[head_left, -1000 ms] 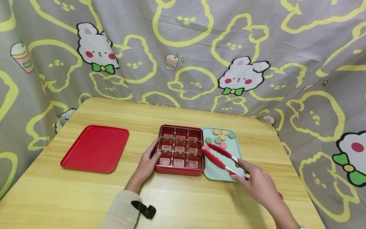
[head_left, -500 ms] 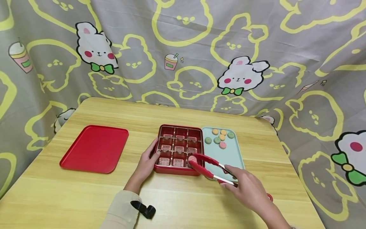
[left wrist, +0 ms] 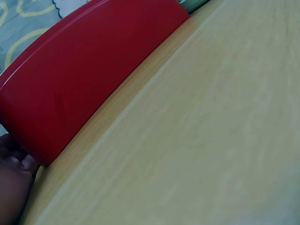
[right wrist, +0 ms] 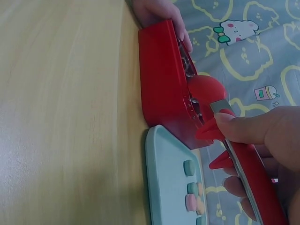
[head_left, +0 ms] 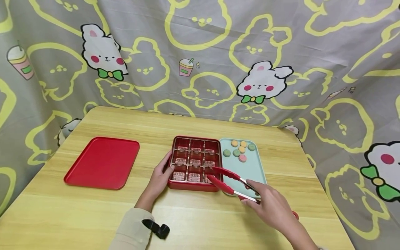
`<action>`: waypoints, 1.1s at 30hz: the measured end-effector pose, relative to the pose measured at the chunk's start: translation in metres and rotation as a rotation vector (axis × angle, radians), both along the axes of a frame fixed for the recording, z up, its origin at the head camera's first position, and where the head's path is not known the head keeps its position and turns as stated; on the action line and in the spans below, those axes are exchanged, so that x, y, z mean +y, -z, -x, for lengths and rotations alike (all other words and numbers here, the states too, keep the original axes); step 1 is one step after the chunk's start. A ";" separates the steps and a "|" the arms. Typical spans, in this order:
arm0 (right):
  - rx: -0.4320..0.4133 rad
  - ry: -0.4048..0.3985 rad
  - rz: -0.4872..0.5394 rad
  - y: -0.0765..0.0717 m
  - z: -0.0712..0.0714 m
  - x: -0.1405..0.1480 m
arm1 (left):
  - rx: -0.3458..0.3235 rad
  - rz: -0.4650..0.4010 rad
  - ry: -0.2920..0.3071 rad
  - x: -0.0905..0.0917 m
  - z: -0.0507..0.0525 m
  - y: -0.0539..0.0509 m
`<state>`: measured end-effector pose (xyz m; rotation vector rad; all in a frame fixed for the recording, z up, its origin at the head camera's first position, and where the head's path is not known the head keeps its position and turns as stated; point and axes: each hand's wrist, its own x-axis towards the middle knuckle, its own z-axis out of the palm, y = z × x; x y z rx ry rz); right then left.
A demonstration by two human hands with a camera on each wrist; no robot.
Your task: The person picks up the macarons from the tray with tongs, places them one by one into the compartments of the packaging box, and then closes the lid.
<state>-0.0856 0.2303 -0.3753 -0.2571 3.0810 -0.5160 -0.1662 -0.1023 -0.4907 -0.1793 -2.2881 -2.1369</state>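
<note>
- The grip of the right hand (head_left: 275, 206) is curled round the red tongs (head_left: 223, 186); the right wrist view adds the thumb pressed along the handle
- In the head view the tongs' tips stand spread over the near right compartment of the red box (head_left: 192, 186); what lies beneath them cannot be told
- The grip of the left hand (head_left: 159, 178) holds the box's left side, thumb at the rim; the left wrist view catches only part of that hand and a plain outer wall
- All nine compartments show only in the head view
- Just right of the box, the pale green tray (head_left: 250, 170) bears three green, three yellow and one pink macarons (head_left: 242, 158); the right wrist view shows fewer
- Only the head view includes the red tray (head_left: 103, 163), well left on the table (head_left: 78, 215)
</note>
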 end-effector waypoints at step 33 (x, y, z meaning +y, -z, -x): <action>0.040 0.115 0.045 0.020 0.022 0.049 | 0.016 0.005 -0.004 0.000 0.002 0.002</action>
